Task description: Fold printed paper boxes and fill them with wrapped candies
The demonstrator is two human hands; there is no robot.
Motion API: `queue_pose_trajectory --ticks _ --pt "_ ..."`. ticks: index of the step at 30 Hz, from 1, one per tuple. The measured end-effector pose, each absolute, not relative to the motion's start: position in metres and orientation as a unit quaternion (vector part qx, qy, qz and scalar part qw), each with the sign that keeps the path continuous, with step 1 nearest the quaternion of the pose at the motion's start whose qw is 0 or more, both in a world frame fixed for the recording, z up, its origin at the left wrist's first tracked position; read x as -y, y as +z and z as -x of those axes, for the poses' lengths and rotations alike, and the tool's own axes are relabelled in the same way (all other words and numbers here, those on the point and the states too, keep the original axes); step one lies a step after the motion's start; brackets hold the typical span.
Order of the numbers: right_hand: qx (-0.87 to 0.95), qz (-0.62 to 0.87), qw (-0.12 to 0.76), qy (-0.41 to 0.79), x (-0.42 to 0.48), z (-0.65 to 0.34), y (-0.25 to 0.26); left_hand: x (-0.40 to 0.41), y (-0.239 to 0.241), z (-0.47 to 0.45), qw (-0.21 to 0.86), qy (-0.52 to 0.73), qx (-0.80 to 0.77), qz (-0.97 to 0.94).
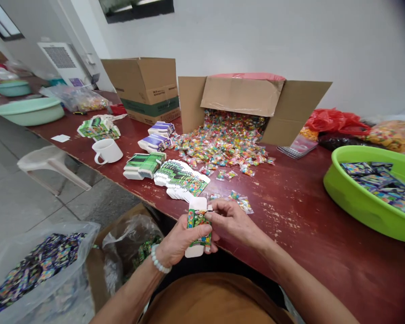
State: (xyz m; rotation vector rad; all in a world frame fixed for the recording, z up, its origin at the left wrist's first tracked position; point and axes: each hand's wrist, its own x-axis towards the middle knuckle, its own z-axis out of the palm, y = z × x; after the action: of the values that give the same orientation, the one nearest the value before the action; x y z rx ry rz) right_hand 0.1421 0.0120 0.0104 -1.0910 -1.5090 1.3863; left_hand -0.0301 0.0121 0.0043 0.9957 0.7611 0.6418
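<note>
My left hand, with a white bead bracelet at the wrist, is wrapped around a small green printed carton held upright at the table's near edge. My right hand pinches the carton's top right side, fingers closed on it. Its white top flap stands open. A few wrapped candies lie just beyond my hands. A fan of flat green carton blanks lies a little farther off to the left.
A tipped cardboard box spills a heap of wrapped candies on the red table. A lime basin of dark packets sits right. White mug, folded cartons, closed box, mint basin lie left. Plastic bag of packets below.
</note>
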Motion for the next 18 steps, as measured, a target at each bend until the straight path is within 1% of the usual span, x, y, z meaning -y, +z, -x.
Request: queue_pose_trajectory --ticks 2,4,6,8,10,13,15,16,18 --pt "0.59 0.441 0.405 0.541 -0.015 -0.141 0.007 -0.012 0.002 0.026 0.731 0.32 -0.367 -0.478" --pt "0.606 0.473 0.424 0.479 -0.018 -0.143 0.005 -0.012 0.001 0.024 0.675 0.373 -0.386 -0.506" --pt "0.623 0.492 0.421 0.438 -0.02 -0.145 0.005 -0.011 0.001 0.024 0.617 0.431 -0.417 -0.509" --pt "0.621 0.498 0.425 0.431 -0.02 -0.145 0.004 -0.007 -0.001 0.024 0.578 0.471 -0.447 -0.493" --pt "0.59 0.489 0.458 0.45 -0.018 -0.141 -0.001 -0.003 -0.005 0.023 0.549 0.501 -0.463 -0.483" --pt "0.518 0.451 0.524 0.503 -0.014 -0.13 -0.011 0.002 -0.008 0.02 0.532 0.52 -0.458 -0.487" --pt "0.493 0.428 0.561 0.509 -0.011 -0.124 -0.018 0.002 -0.006 0.021 0.541 0.507 -0.456 -0.493" --pt "0.49 0.424 0.57 0.505 -0.011 -0.123 -0.019 0.0 -0.005 0.022 0.546 0.498 -0.458 -0.495" --pt "0.497 0.427 0.561 0.506 -0.011 -0.125 -0.018 -0.003 -0.002 0.024 0.553 0.476 -0.467 -0.5"
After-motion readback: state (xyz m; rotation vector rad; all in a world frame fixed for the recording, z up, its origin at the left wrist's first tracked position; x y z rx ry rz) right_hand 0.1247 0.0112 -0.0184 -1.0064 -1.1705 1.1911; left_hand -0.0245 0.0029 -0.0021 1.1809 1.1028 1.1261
